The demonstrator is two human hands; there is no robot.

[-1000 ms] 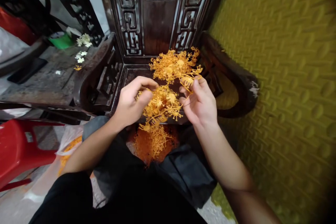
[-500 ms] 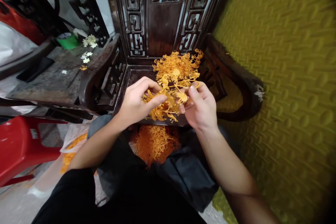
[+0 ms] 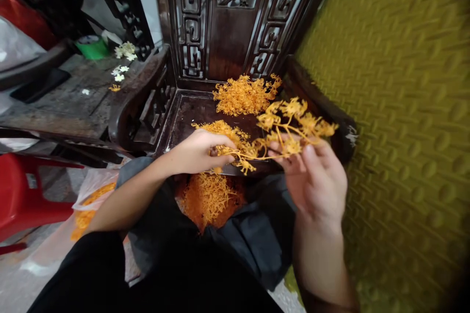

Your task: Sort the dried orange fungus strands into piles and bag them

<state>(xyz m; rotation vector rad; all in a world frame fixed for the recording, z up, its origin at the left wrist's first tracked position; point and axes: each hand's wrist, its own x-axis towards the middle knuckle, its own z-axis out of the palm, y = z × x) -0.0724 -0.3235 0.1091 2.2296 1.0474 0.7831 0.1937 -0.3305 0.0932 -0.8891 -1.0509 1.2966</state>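
My right hand [image 3: 316, 176] is closed on a branching sprig of orange artificial-looking flowers [image 3: 290, 129], held up over the right front of the carved chair seat. Thin orange stems run from it towards my left hand [image 3: 201, 151], whose thumb and fingers are pinched round orange stems with small flower heads. Just beyond the left hand lies a loose heap of orange flowers [image 3: 223, 129] on the dark wooden seat [image 3: 187, 107]. A denser orange flower pile [image 3: 246, 95] rests at the back of the seat. Between my knees, a reddish container [image 3: 189, 205] holds many orange stems.
A carved chair back [image 3: 231, 34] rises ahead; a yellow textured mat [image 3: 396, 83] stands on the right. The left-hand wooden seat carries green tape [image 3: 92, 47], white flowers [image 3: 119, 73] and a dark flat object [image 3: 40, 83]. A red stool [image 3: 33, 190] and plastic bag [image 3: 88, 205] are lower left.
My right hand has moved right and towards me with the flower sprig, away from my left hand. My left hand has come down slightly and closed on stems.
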